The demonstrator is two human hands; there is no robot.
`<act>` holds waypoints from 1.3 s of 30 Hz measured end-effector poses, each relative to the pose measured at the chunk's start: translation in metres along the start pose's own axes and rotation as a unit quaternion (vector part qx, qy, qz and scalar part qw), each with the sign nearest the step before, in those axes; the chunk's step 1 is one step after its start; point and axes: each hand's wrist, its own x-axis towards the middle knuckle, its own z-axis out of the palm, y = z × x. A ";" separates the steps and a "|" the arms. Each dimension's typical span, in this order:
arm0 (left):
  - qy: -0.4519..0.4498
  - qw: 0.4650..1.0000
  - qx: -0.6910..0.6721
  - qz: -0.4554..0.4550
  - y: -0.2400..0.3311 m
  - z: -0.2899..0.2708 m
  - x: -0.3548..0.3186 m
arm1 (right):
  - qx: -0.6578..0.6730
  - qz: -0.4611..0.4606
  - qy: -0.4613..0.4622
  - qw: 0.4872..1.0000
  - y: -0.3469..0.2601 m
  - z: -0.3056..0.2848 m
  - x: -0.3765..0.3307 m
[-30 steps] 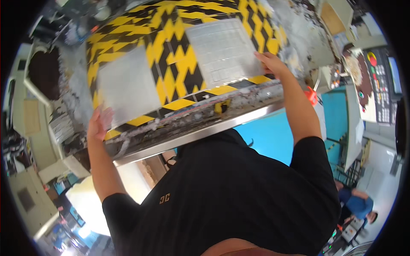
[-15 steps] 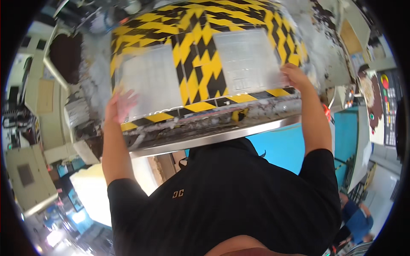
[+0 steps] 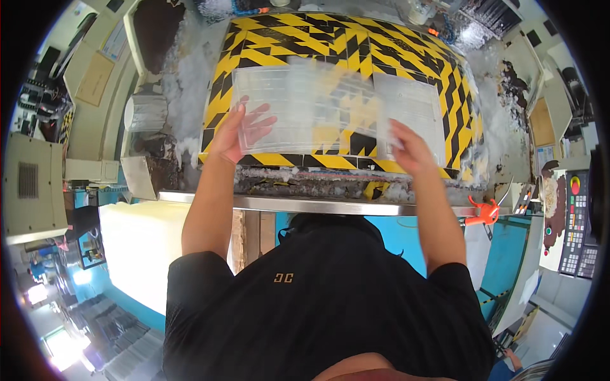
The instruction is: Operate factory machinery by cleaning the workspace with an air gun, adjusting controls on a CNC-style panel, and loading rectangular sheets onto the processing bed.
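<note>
Now 2 hands, left [image 3: 240,134] and right [image 3: 412,150], touch 2 clear trays [image 3: 298,108].

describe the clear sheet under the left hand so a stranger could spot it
Find the yellow and black striped table top. On its near left part lies a clear plastic sheet with faint grid lines, under the left hand. A second sheet lies by the right hand; this one is wider and blurred.

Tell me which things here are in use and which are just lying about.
In use: left hand on clear plastic sheet; right hand at second clear sheet; yellow-and-black striped table.

Lying about: orange clamp; white foam block; grey keypad panel.
</note>
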 end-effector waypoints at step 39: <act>0.456 0.818 -0.104 0.334 -0.362 -0.200 -0.892 | -0.551 -0.392 0.224 0.702 -0.011 -0.131 -0.243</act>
